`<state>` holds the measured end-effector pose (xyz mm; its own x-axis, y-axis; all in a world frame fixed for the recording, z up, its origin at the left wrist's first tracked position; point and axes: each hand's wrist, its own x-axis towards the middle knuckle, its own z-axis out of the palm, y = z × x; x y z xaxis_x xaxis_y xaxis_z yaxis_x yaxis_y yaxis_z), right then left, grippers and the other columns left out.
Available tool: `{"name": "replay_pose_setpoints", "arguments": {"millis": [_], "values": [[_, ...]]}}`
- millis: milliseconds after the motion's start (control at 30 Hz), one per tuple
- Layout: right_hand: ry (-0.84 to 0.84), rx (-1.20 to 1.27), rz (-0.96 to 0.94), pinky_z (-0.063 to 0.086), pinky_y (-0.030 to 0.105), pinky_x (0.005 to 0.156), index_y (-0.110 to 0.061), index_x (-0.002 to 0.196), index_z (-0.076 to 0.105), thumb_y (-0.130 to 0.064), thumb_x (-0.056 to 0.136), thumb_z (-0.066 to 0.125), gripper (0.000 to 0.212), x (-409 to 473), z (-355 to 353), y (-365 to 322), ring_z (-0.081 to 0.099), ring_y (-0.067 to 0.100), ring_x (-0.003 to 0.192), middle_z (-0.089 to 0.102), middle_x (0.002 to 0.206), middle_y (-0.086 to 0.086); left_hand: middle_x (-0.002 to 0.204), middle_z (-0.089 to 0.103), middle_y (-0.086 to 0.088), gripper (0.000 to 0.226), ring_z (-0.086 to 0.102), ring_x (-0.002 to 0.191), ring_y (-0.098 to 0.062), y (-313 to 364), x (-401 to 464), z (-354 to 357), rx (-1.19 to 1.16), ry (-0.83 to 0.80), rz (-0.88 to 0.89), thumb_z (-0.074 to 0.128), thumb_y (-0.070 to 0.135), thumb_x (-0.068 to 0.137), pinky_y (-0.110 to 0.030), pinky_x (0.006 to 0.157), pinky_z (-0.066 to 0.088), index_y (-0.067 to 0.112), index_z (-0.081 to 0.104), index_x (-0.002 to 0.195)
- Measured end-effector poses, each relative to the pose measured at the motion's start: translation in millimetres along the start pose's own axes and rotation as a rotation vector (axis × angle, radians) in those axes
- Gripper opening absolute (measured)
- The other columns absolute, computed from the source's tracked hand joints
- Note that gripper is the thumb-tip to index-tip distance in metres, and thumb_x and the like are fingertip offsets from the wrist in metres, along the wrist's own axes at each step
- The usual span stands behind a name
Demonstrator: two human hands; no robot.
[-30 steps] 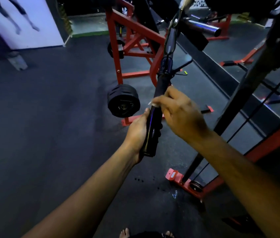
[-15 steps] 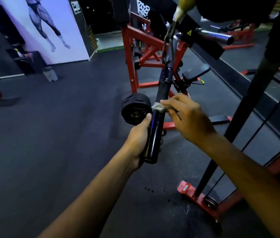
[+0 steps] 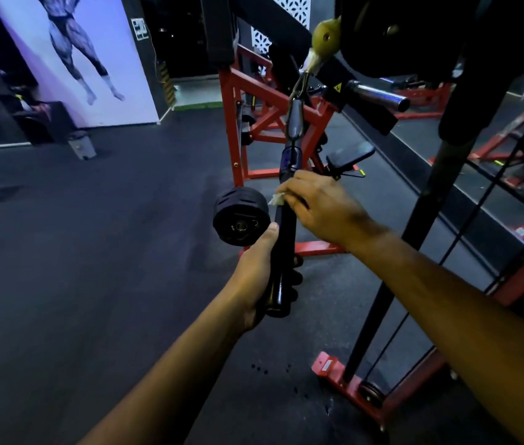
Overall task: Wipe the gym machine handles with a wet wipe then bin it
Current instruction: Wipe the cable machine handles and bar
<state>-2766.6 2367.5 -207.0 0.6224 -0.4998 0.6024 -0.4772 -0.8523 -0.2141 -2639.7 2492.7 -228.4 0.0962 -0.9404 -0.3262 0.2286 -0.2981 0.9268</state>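
Two hands seen on black handle [image 3: 286, 232], hung tilted from carabiner [image 3: 297, 88] under yellowish cable stopper [image 3: 326, 36]. Lower end of handle gripped by left hand [image 3: 259, 277], fingers wrapped round, thumb laid along bar. White wet wipe [image 3: 277, 198] pinched against upper handle by right hand [image 3: 318, 207], fingers curled over bar. Yellow warning triangle [image 3: 337, 88] noted on machine arm; wall sign [image 3: 140, 28] unreadable. Small bin [image 3: 81, 146] stood on floor by poster wall.

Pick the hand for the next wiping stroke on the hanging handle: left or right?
Right. The right hand already pinches the wet wipe against the black handle, above the left hand, which grips the handle's lower end and steadies it. Switching would probably let the handle swing.
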Motion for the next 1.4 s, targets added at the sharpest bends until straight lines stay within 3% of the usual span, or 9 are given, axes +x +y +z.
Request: {"name": "replay_pose_setpoints", "arguments": {"millis": [200,333,500,633,733,900,1000,1167,1400], "values": [[-0.077,-0.026,-0.023,0.055,0.027,0.083,-0.016,0.112,0.068,-0.019,0.099,0.054,0.019,-3.1,-10.1,10.3,0.065,0.012,0.091,0.064,0.105,-0.003,0.097,0.071,-0.014,0.057,0.067,0.066,-0.022,-5.0,0.2,-2.0,0.008,0.002,0.002,0.045,0.063,0.100,-0.036,0.058,0.055,0.016,0.060,0.129],[-0.075,-0.163,0.070,0.055,0.043,0.073,-0.014,0.106,0.066,-0.016,0.101,0.054,0.013,19.7,0.0,12.0,0.062,0.023,0.081,0.061,0.098,0.003,0.102,0.071,-0.015,0.052,0.068,0.066,-0.020,-5.1,-1.2,2.2,0.025,0.000,0.017,0.045,0.062,0.101,-0.036,0.059,0.056,0.020,0.060,0.128],[-0.133,-0.114,-0.052,0.049,0.015,0.075,-0.013,0.113,0.066,-0.006,0.097,0.057,0.020,1.1,-12.0,13.0,0.053,0.005,0.079,0.058,0.098,-0.003,0.104,0.065,-0.014,0.022,0.064,0.078,-0.021,-0.9,-4.4,2.8,0.070,-0.056,0.099,0.048,0.050,0.104,-0.030,0.060,0.054,0.038,0.054,0.121],[-0.051,-0.221,0.112,0.051,0.036,0.069,-0.009,0.111,0.067,-0.006,0.100,0.053,0.018,22.6,-0.5,26.0,0.063,0.029,0.082,0.062,0.098,0.010,0.104,0.064,-0.013,0.017,0.062,0.079,-0.019,-1.9,-4.3,12.2,0.062,-0.058,0.116,0.048,0.048,0.104,-0.029,0.059,0.052,0.040,0.055,0.117],[-0.080,-0.171,0.152,0.052,0.042,0.078,-0.008,0.113,0.067,-0.010,0.103,0.047,0.022,23.2,2.1,20.7,0.062,0.029,0.091,0.062,0.104,0.011,0.103,0.065,-0.012,0.016,0.062,0.078,-0.019,2.2,-1.7,13.1,0.083,-0.046,0.121,0.048,0.048,0.104,-0.030,0.060,0.052,0.040,0.055,0.115],[-0.117,0.020,0.026,0.049,0.016,0.072,-0.013,0.117,0.067,-0.015,0.102,0.051,0.022,-6.3,-8.8,13.4,0.055,0.002,0.078,0.060,0.101,-0.002,0.104,0.062,-0.013,0.011,0.061,0.084,-0.022,-6.7,-0.1,12.1,0.128,-0.055,0.151,0.048,0.049,0.104,-0.035,0.070,0.053,0.042,0.057,0.107],[-0.076,-0.100,0.029,0.047,0.022,0.068,-0.012,0.113,0.070,-0.012,0.101,0.054,0.020,7.0,-8.4,28.7,0.056,0.009,0.075,0.062,0.098,0.003,0.103,0.062,-0.010,0.013,0.061,0.088,-0.024,-13.5,3.4,16.2,0.135,-0.050,0.175,0.049,0.050,0.103,-0.042,0.076,0.053,0.042,0.059,0.108],[-0.021,-0.143,0.149,0.054,0.044,0.072,-0.012,0.108,0.068,-0.012,0.101,0.050,0.019,20.1,4.0,31.0,0.061,0.023,0.078,0.059,0.093,0.002,0.100,0.068,-0.007,0.034,0.065,0.084,-0.020,-14.0,4.3,19.3,0.064,-0.024,0.125,0.043,0.061,0.102,-0.033,0.068,0.054,0.038,0.059,0.121],[-0.028,0.095,0.174,0.056,0.036,0.076,-0.013,0.109,0.069,-0.030,0.099,0.039,0.036,-33.2,-4.5,-16.4,0.064,0.016,0.089,0.066,0.102,0.002,0.083,0.071,-0.010,0.059,0.064,0.067,-0.021,-21.4,10.7,23.2,-0.118,0.078,0.063,0.027,0.065,0.103,-0.035,0.059,0.052,0.025,0.071,0.107]]}}
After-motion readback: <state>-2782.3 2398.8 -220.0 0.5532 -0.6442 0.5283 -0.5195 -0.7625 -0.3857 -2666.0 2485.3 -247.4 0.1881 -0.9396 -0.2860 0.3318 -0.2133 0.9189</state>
